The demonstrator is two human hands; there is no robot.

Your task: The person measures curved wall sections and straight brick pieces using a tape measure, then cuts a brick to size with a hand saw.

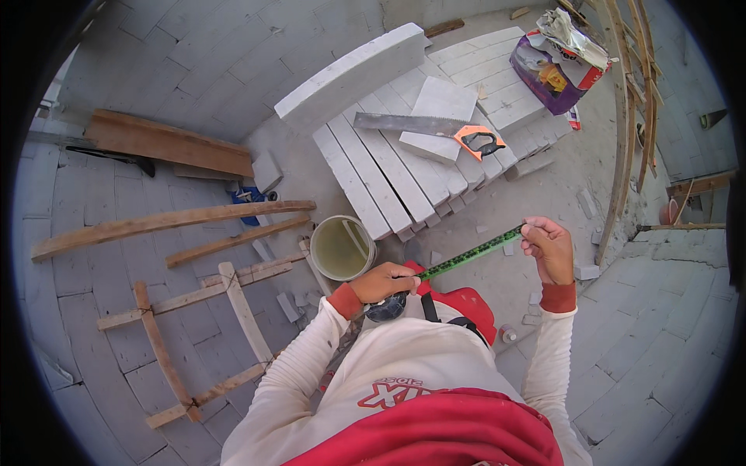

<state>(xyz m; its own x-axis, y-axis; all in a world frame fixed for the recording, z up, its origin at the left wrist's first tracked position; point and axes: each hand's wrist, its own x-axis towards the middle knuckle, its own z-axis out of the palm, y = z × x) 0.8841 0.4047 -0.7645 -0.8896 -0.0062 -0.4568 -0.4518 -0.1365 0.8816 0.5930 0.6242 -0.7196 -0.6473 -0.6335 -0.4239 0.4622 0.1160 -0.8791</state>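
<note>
A green tape measure (472, 254) is stretched between my hands, in front of my body. Its dark case sits by my left hand (382, 284), whose fingers are closed around it near where the blade comes out. The blade's free end is pinched between the thumb and fingers of my right hand (549, 247), a little farther out and to the right. Beyond them lies a handsaw (420, 124) with an orange and black handle, resting on a pale block (440, 105) on top of the stacked blocks (381, 175).
A bucket (342, 247) of cloudy liquid stands left of the stack. Wooden planks (171, 229) and a wooden frame (190, 326) lean at the left. One long block (350, 74) stands on edge at the back. A purple and red bag (553, 68) sits far right, near tall timbers (622, 140).
</note>
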